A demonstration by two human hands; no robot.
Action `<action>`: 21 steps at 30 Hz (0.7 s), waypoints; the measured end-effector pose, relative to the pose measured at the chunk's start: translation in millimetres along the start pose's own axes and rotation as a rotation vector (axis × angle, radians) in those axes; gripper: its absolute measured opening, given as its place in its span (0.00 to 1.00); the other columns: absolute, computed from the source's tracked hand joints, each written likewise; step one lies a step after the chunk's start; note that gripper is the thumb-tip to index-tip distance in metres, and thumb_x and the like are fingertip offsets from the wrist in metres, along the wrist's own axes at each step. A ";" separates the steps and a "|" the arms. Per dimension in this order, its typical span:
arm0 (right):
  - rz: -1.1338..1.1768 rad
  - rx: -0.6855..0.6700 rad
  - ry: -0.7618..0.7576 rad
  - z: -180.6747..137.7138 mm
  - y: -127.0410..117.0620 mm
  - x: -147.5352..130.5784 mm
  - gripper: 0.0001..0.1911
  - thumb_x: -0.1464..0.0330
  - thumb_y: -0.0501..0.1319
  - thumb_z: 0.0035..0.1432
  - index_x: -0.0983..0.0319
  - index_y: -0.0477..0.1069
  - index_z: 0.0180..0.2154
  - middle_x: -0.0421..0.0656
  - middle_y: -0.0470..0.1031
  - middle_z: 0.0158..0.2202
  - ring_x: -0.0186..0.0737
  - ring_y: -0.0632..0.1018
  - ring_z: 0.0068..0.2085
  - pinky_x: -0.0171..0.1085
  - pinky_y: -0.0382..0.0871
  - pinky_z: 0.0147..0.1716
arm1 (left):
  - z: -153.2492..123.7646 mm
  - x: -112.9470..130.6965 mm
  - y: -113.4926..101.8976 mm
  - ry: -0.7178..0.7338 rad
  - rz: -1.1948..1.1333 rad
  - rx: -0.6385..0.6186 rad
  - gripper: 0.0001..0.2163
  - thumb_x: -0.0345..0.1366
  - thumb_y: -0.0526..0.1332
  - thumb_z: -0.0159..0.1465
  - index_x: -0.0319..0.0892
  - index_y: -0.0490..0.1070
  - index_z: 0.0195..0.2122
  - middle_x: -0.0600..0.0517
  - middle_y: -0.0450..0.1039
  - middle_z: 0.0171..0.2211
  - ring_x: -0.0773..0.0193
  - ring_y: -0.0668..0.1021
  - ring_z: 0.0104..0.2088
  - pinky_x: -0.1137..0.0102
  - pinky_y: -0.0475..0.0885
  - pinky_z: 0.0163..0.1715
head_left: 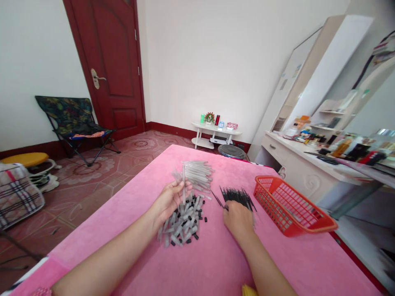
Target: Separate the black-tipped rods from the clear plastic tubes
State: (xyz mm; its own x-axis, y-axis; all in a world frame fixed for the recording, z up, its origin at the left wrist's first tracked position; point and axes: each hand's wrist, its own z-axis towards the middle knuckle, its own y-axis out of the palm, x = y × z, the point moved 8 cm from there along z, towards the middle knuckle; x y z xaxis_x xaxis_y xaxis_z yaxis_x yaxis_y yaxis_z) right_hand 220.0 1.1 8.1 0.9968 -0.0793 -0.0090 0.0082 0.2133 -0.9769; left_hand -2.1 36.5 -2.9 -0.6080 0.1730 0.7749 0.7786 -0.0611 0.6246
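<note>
Over the pink-covered table, my left hand (173,199) pinches a slim translucent tube (184,181), which it holds upright. Just behind it lies a pile of similar translucent tubes (198,174). Below the fingers is a heap of short clear pieces (185,222) mixed with small black pieces (205,219). My right hand (239,218) is closed at the near end of a bundle of thin black sticks (237,197). One thin black stick (217,199) juts out to the left from its fingertips. Its other fingers are partly hidden from above.
A red plastic basket (290,205) stands at the table's right side. The pink cloth (212,263) covers the tabletop, and something yellow (248,290) shows at the near edge. A dresser (308,160) is to the right; a folding chair (77,119) stands at the left.
</note>
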 end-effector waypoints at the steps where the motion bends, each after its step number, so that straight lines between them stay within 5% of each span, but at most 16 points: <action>1: 0.025 0.021 0.002 -0.3 -4.0 0.9 0.09 0.70 0.54 0.54 0.61 0.73 0.31 0.47 0.77 0.31 0.46 0.78 0.33 0.36 0.63 0.28 | -1.4 -3.0 0.1 -0.020 -0.054 -0.004 0.04 0.27 0.58 0.58 0.36 0.69 0.35 0.45 0.74 0.38 0.66 0.78 0.36 0.70 0.73 0.41; 5: 0.261 0.094 -0.035 -4.8 -22.4 -12.3 0.09 0.66 0.54 0.55 0.57 0.73 0.33 0.42 0.77 0.31 0.42 0.77 0.32 0.34 0.62 0.28 | -1.4 -1.8 -6.9 0.024 -0.175 0.000 0.02 0.26 0.55 0.61 0.37 0.65 0.32 0.41 0.71 0.47 0.60 0.76 0.46 0.63 0.70 0.49; 9: 0.674 0.034 -0.180 -13.3 -30.4 -47.2 0.09 0.65 0.54 0.55 0.58 0.72 0.31 0.39 0.76 0.28 0.37 0.75 0.28 0.32 0.63 0.27 | 0.2 3.1 -11.9 0.107 -0.077 -0.027 0.04 0.30 0.57 0.60 0.39 0.64 0.36 0.43 0.71 0.48 0.60 0.77 0.44 0.62 0.71 0.46; 13: 0.845 0.140 -0.212 -14.6 -45.4 -47.7 0.09 0.66 0.55 0.55 0.59 0.73 0.32 0.40 0.76 0.31 0.37 0.74 0.32 0.33 0.64 0.31 | -3.1 22.5 -13.2 0.341 0.493 -0.026 0.11 0.33 0.60 0.57 0.41 0.69 0.42 0.47 0.76 0.39 0.60 0.78 0.37 0.61 0.72 0.42; 17: 0.863 0.233 -0.252 -8.1 -57.2 -30.4 0.08 0.68 0.55 0.54 0.60 0.73 0.31 0.43 0.75 0.33 0.39 0.74 0.36 0.35 0.65 0.37 | -13.8 39.6 -2.0 0.614 1.149 -0.023 0.12 0.29 0.56 0.58 0.45 0.75 0.40 0.49 0.76 0.39 0.59 0.75 0.43 0.64 0.67 0.47; 21: 0.802 0.248 -0.240 -1.5 -59.0 -18.4 0.08 0.68 0.56 0.53 0.60 0.74 0.31 0.44 0.75 0.33 0.41 0.74 0.37 0.37 0.65 0.39 | -20.7 41.2 5.2 0.690 1.379 -0.038 0.15 0.28 0.53 0.60 0.48 0.75 0.43 0.51 0.76 0.41 0.60 0.74 0.43 0.66 0.66 0.46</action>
State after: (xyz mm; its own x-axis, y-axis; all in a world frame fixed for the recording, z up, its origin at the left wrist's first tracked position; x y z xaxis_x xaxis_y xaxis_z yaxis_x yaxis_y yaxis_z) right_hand 201.2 -11.5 65.6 0.6987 0.3871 -0.6016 -0.7140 0.3250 -0.6202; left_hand -26.4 22.9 34.2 0.5968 -0.5094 0.6200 0.7801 0.1878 -0.5968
